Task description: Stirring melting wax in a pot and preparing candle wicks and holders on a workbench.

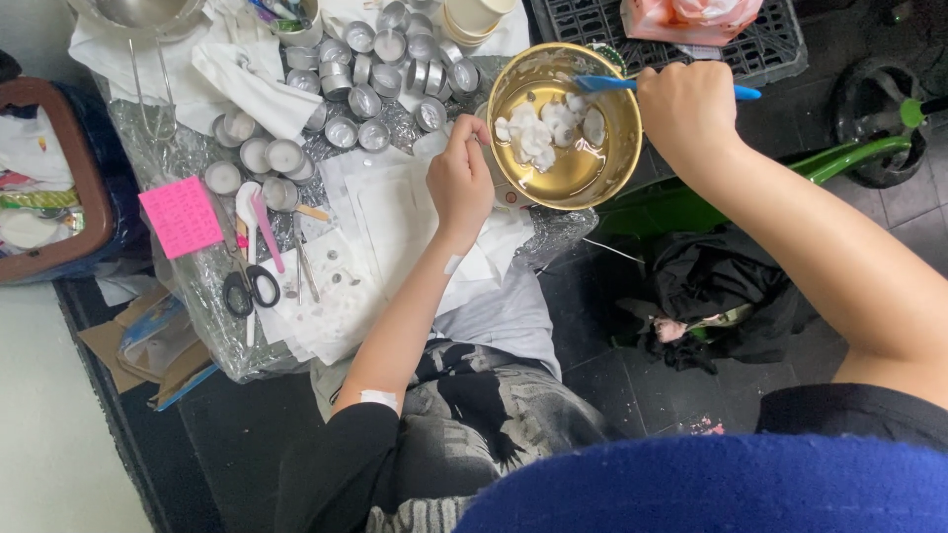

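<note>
Gold-coloured metal is catching the light at upper centre: a round bowl (565, 126) is holding clear yellowish liquid with white waxy lumps (538, 128) floating in it. The left hand (460, 178) is gripping the bowl's near-left rim, fingers curled tight over the edge. The right hand (688, 111) is closed around a blue-handled tool (604, 84), whose front end is reaching over the rim toward the lumps.

Just left of the bowl, many small silver tealight cups (367, 101) are crowding together at top centre, some standing, some tipped on their sides; a few further left are holding white wax (284, 155). White cloths (252, 84) are lying at upper left, beside a glass bowl (138, 15) cut off by the top edge. A bright pink square note (182, 215) is sitting at left centre. Beside it, black-handled scissors (248, 286), a white spoon (247, 204) and a pink stick (267, 232) are resting on white paper sheets (380, 227).

Crinkled silver foil (197, 276) is covering the low work surface. A brown-rimmed tray (81, 178) is showing at far left. A pink packet (691, 18) is lying on a dark plastic crate (770, 49) at upper right. Dark floor tiles (642, 395) are stretching below, with a green-framed wheeled toy (869, 148) and a black bundle (721, 296) at right.
</note>
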